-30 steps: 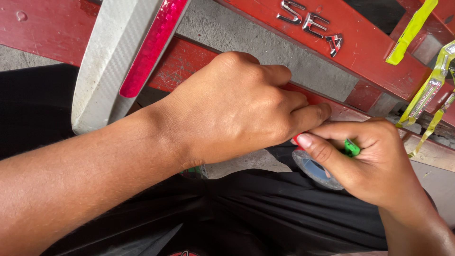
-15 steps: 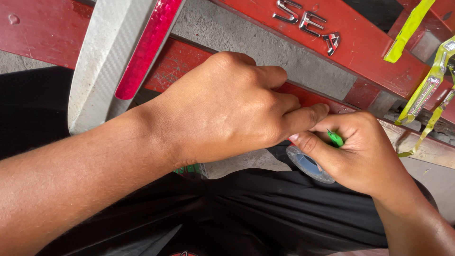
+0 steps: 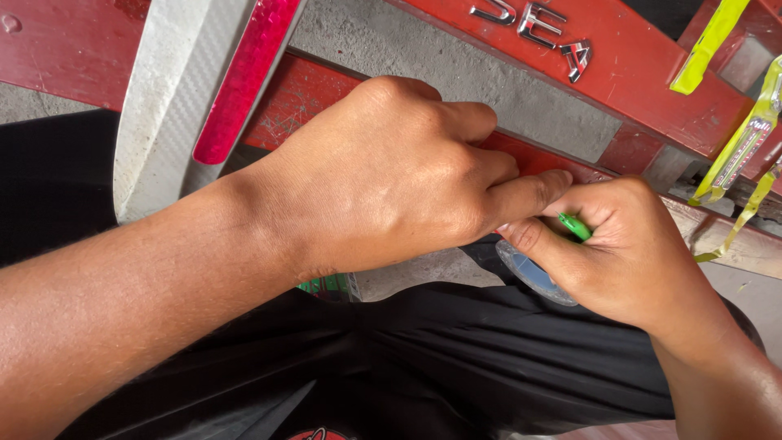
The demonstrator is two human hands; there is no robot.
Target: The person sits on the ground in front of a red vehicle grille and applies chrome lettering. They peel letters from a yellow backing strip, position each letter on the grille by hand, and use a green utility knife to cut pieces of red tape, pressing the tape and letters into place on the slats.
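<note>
Between the thumb and forefinger of the right hand [image 3: 631, 253], a small green object [image 3: 575, 226] shows only as a short tip, so its kind cannot be told; the hand is pinched shut around it. Just under that hand a round clear roll of tape [image 3: 528, 273] peeks out, partly hidden. Touching the right fingers from the left, the left hand [image 3: 391, 175] is curled into a loose fist, its thumb stretched toward the green tip; whether it holds anything cannot be told. Both hands press against a red painted panel [image 3: 652, 81] bearing chrome raised letters. Farther left lies a silver strip with a red reflector [image 3: 244, 77]. Yellow-green tape strips [image 3: 737, 159] hang at right. Black cloth [image 3: 456, 358] spreads below.
</note>
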